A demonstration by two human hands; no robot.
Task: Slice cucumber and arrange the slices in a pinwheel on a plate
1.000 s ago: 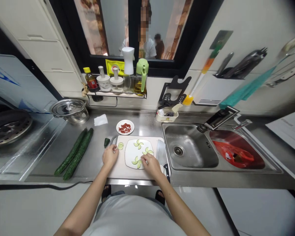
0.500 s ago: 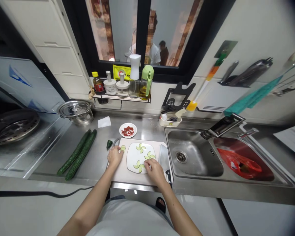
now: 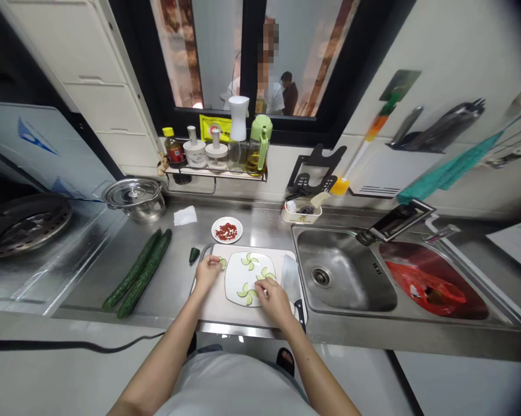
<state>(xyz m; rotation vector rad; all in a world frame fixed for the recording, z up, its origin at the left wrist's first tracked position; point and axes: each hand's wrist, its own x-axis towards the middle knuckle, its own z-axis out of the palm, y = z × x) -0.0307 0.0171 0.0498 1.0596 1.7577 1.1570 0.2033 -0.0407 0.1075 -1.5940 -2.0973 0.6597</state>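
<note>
Against the left hand (image 3: 209,273), cucumber slice (image 3: 222,264), just beside white plate (image 3: 233,282).

From here I see white rounded-square plate (image 3: 238,278) flat on cutting board (image 3: 217,303), bearing three pale-green cucumber pinwheels (image 3: 249,299); loose slice (image 3: 222,263) pinched in left hand (image 3: 207,275).

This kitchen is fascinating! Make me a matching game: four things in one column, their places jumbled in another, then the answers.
Things:
1. Green pinwheels
2. Knife
3. Two whole cucumbers
4. Red bag

Places:
A. Left of the cutting board
B. In the right-hand sink basin
C. On the squarish plate
D. On the board's right side

Pairs: 1-C, 2-D, 3-A, 4-B
</note>
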